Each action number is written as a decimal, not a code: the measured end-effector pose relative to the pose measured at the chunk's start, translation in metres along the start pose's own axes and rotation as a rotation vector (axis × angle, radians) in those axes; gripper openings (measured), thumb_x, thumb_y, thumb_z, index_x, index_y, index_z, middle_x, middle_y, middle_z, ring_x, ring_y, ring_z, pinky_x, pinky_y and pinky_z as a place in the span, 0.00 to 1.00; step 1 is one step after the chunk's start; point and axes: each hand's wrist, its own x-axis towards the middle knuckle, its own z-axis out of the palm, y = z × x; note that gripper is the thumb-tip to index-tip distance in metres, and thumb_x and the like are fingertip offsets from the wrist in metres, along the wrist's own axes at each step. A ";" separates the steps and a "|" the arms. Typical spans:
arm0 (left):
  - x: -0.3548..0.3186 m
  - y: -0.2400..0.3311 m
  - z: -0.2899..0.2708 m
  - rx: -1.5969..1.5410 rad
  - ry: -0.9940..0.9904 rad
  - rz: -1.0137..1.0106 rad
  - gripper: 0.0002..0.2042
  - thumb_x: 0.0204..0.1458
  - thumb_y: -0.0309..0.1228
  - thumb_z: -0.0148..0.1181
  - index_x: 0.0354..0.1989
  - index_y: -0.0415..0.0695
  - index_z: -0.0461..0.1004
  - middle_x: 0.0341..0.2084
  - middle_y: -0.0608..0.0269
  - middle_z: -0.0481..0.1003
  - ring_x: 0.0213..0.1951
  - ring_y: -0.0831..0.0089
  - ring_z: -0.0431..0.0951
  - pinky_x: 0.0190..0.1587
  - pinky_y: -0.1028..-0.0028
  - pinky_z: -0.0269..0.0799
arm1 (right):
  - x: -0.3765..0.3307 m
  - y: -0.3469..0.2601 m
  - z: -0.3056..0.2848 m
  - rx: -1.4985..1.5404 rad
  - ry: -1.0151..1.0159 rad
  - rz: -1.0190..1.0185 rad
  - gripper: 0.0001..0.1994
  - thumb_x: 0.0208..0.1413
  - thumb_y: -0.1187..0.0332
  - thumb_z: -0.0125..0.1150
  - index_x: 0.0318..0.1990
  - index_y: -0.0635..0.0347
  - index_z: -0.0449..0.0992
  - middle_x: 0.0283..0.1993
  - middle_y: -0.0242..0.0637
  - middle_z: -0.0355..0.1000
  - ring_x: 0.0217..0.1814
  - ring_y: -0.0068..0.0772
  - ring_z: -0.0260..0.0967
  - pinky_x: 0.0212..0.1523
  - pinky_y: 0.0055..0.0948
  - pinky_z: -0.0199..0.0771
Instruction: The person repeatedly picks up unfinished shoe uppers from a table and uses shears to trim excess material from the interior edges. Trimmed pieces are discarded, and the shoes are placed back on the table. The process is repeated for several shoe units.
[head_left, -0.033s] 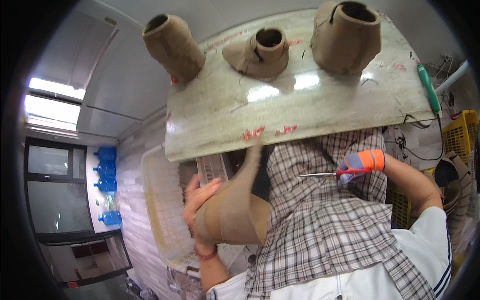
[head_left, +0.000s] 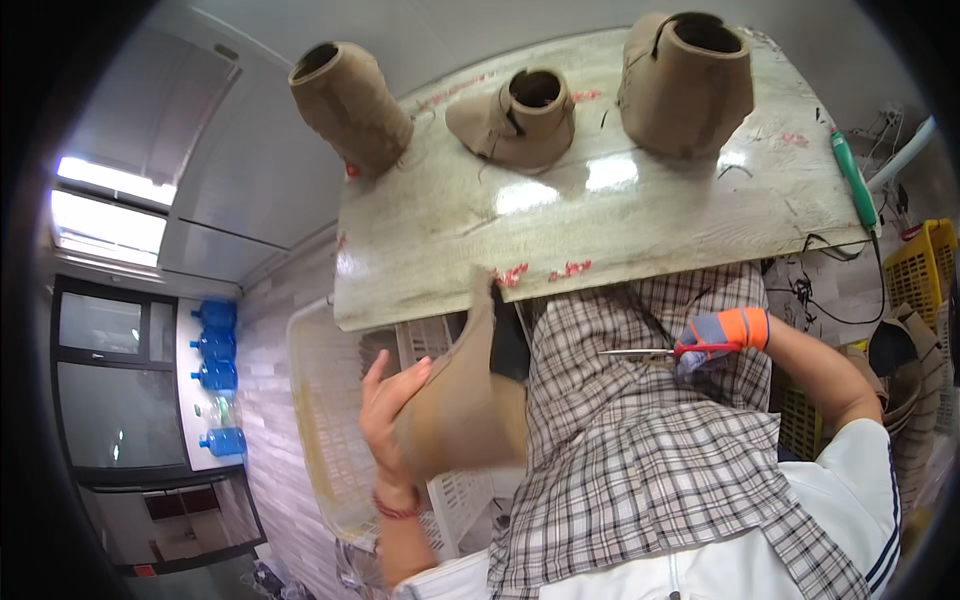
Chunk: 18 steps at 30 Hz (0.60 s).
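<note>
Nearest to you, the checked grey-and-white cloth (head_left: 640, 470) is covering your lap. Your left hand (head_left: 395, 425) is cupping the tan soft-sided ankle boot (head_left: 465, 400) above that lap, just short of the desk edge, with the fingers (head_left: 385, 385) spread along its side. Your right hand (head_left: 718, 338), in a grey-and-orange glove, is closing its fingers through the red handles of the steel scissors (head_left: 640, 352), whose blades are pointing at the boot but standing apart from it. Both pictures match, so the work is holding at the same stage. Beyond, the pale wood-grain desk (head_left: 600, 230) is carrying three more tan boots (head_left: 690, 80) and a green pen-shaped tool (head_left: 850, 180).
</note>
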 end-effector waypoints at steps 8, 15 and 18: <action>0.216 0.049 -0.039 0.504 -0.022 0.756 0.10 0.50 0.20 0.55 0.39 0.38 0.79 0.33 0.53 0.82 0.38 0.61 0.84 0.62 0.52 0.68 | -0.009 0.035 0.024 0.225 0.276 0.157 0.15 0.57 0.59 0.59 0.42 0.61 0.77 0.26 0.46 0.73 0.26 0.46 0.68 0.30 0.40 0.69; 0.420 0.158 0.092 0.359 0.080 1.003 0.08 0.48 0.22 0.54 0.34 0.47 0.77 0.27 0.64 0.79 0.36 0.63 0.81 0.56 0.61 0.73 | -0.014 0.016 0.026 0.715 0.336 0.263 0.18 0.64 0.52 0.59 0.45 0.60 0.81 0.24 0.25 0.72 0.22 0.15 0.63 0.22 0.22 0.64; 0.443 0.153 0.208 0.215 -0.378 0.745 0.11 0.56 0.24 0.49 0.44 0.50 0.75 0.44 0.61 0.75 0.50 0.58 0.75 0.53 0.63 0.73 | -0.012 0.009 0.023 0.727 0.339 -0.001 0.21 0.62 0.51 0.62 0.47 0.62 0.81 0.23 0.23 0.70 0.20 0.14 0.62 0.20 0.19 0.62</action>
